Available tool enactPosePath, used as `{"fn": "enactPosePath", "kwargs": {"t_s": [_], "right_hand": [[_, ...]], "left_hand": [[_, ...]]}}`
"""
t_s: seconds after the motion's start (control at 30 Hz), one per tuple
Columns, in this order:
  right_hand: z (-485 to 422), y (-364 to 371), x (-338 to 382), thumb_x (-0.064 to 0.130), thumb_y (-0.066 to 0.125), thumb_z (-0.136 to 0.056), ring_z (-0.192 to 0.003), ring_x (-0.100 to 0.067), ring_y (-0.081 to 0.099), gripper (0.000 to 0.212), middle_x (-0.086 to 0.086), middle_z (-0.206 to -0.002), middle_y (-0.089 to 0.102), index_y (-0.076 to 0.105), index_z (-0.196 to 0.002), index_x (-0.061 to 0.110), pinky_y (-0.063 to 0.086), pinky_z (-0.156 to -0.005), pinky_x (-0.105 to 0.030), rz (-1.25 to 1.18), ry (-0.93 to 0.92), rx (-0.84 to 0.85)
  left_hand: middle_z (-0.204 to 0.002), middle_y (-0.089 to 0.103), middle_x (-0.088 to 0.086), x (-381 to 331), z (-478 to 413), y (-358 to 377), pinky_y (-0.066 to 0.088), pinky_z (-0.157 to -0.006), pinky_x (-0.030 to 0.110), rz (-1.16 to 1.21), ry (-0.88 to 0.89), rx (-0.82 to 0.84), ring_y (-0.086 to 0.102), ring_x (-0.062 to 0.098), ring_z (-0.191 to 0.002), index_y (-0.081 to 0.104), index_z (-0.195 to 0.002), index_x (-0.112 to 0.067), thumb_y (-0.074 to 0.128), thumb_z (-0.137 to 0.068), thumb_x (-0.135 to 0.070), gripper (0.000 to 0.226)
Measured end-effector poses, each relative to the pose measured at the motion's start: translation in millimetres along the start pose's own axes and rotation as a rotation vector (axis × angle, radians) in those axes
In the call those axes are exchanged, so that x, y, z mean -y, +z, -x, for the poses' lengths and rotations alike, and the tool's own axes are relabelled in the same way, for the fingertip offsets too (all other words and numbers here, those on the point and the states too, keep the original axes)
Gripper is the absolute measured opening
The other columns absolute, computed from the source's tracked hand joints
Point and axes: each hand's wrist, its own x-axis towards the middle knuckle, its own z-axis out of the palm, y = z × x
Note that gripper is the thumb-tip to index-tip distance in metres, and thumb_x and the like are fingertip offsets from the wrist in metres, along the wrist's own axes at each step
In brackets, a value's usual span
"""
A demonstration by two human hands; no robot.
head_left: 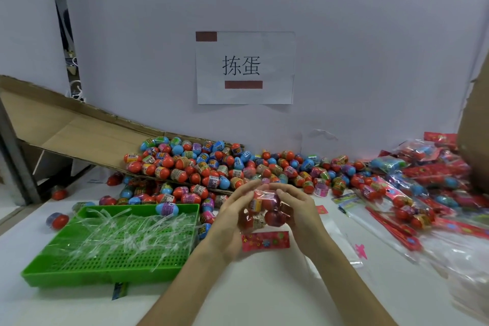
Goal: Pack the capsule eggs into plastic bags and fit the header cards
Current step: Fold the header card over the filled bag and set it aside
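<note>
Both my hands hold a clear plastic bag [266, 210] with several red capsule eggs inside, raised above the white table. My left hand [232, 216] cups the bag from the left, fingers reaching over its top. My right hand [300, 209] grips it from the right. A red header card [265, 241] lies flat on the table just below the bag. A big pile of loose capsule eggs [219, 167], red, blue and purple, spills from a tilted cardboard box behind my hands.
A green perforated tray [105, 262] with clear plastic strips sits at the left. Finished bags with red cards [428, 188] are heaped at the right, with flat empty bags [357, 219] beside them. A paper sign [244, 67] hangs on the wall. Stray eggs [57, 220] lie left.
</note>
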Motion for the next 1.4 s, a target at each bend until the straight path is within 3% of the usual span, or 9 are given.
{"fn": "enactPosePath", "kwargs": {"t_s": [0.13, 0.33, 0.47, 0.77, 0.87, 1.0, 1.1, 1.2, 1.4], "right_hand": [[-0.5, -1.3, -0.5, 0.018, 0.053, -0.103, -0.112, -0.03, 0.069, 0.027, -0.008, -0.112, 0.076, 0.079, -0.106, 0.017, 0.055, -0.088, -0.044, -0.027, 0.021, 0.054], [0.2, -3.7, 2.0, 0.036, 0.063, -0.096, -0.121, -0.028, 0.065, 0.03, -0.008, -0.123, 0.072, 0.074, -0.12, 0.021, 0.051, -0.105, -0.052, -0.022, 0.058, 0.114], [2.2, -4.7, 4.7, 0.035, 0.073, -0.082, -0.119, -0.031, 0.066, 0.043, -0.011, -0.123, 0.071, 0.071, -0.123, 0.023, 0.053, -0.101, -0.058, -0.021, 0.091, 0.21], [3.9, -3.5, 7.0, 0.013, 0.075, -0.071, -0.103, -0.028, 0.07, 0.036, -0.014, -0.117, 0.071, 0.075, -0.107, 0.018, 0.054, -0.09, -0.043, -0.323, 0.078, 0.284], [6.6, -3.9, 8.3, 0.008, 0.068, -0.076, -0.096, -0.024, 0.073, 0.024, -0.01, -0.108, 0.074, 0.079, -0.093, 0.021, 0.059, -0.082, -0.039, -0.387, 0.094, 0.271], [8.4, -4.1, 10.3, 0.009, 0.059, -0.079, -0.091, -0.022, 0.07, 0.018, -0.007, -0.096, 0.072, 0.069, -0.067, 0.019, 0.054, -0.078, -0.038, -0.419, 0.111, 0.282], [10.2, -4.0, 11.6, 0.009, 0.056, -0.074, -0.091, -0.022, 0.069, 0.019, -0.006, -0.096, 0.071, 0.063, -0.059, 0.018, 0.054, -0.076, -0.036, -0.409, 0.107, 0.276], [10.5, -1.4, 11.4, 0.01, 0.056, -0.075, -0.096, -0.026, 0.061, 0.021, -0.011, -0.098, 0.064, 0.062, -0.056, 0.016, 0.051, -0.079, -0.034, -0.432, 0.115, 0.27], [9.6, -3.7, 13.2, 0.012, 0.048, -0.087, -0.103, -0.03, 0.054, 0.03, -0.01, -0.095, 0.063, 0.058, -0.059, 0.015, 0.049, -0.087, -0.039, -0.46, 0.148, 0.352]], "left_hand": [[-0.136, 0.067, 0.016, -1.5, 1.3, 0.7, 0.045, -0.108, 0.067, 0.096, -0.038, 0.053, 0.064, 0.042, -0.126, 0.069, -0.132, -0.025, 0.056, -0.101, -0.026, 0.034], [-0.136, 0.068, 0.013, -8.1, 6.8, 7.5, 0.058, -0.096, 0.053, 0.102, -0.028, 0.064, 0.068, 0.032, -0.122, 0.076, -0.12, -0.028, 0.054, -0.098, -0.03, 0.031], [-0.138, 0.067, 0.014, -12.3, 11.7, 9.3, 0.057, -0.096, 0.054, 0.113, -0.039, 0.087, 0.068, 0.033, -0.122, 0.076, -0.112, -0.03, 0.054, -0.096, -0.033, 0.028], [-0.141, 0.063, 0.018, -17.5, 19.7, 14.4, 0.057, -0.098, 0.051, 0.214, -0.075, 0.156, 0.068, 0.034, -0.118, 0.076, -0.109, -0.023, 0.054, -0.099, -0.028, 0.025], [-0.14, 0.065, 0.015, -18.4, 23.3, 17.8, 0.055, -0.098, 0.051, 0.187, -0.081, 0.166, 0.067, 0.033, -0.121, 0.081, -0.102, -0.025, 0.056, -0.097, -0.027, 0.026], [-0.15, 0.058, 0.011, -21.2, 27.3, 19.8, 0.044, -0.112, 0.055, 0.175, -0.059, 0.224, 0.057, 0.034, -0.136, 0.076, -0.08, -0.023, 0.048, -0.1, -0.021, 0.035], [-0.15, 0.057, 0.014, -21.5, 28.5, 19.6, 0.048, -0.106, 0.05, 0.182, -0.031, 0.265, 0.057, 0.036, -0.136, 0.068, -0.071, -0.018, 0.041, -0.098, -0.015, 0.038], [-0.15, 0.056, 0.017, -20.1, 27.2, 17.6, 0.042, -0.112, 0.054, 0.166, -0.018, 0.272, 0.052, 0.038, -0.14, 0.061, -0.068, -0.014, 0.035, -0.096, -0.009, 0.039], [-0.143, 0.061, 0.018, -17.4, 27.0, 14.3, 0.057, -0.092, 0.047, 0.161, -0.014, 0.241, 0.063, 0.034, -0.128, 0.055, -0.067, -0.014, 0.04, -0.093, -0.013, 0.03]]}}
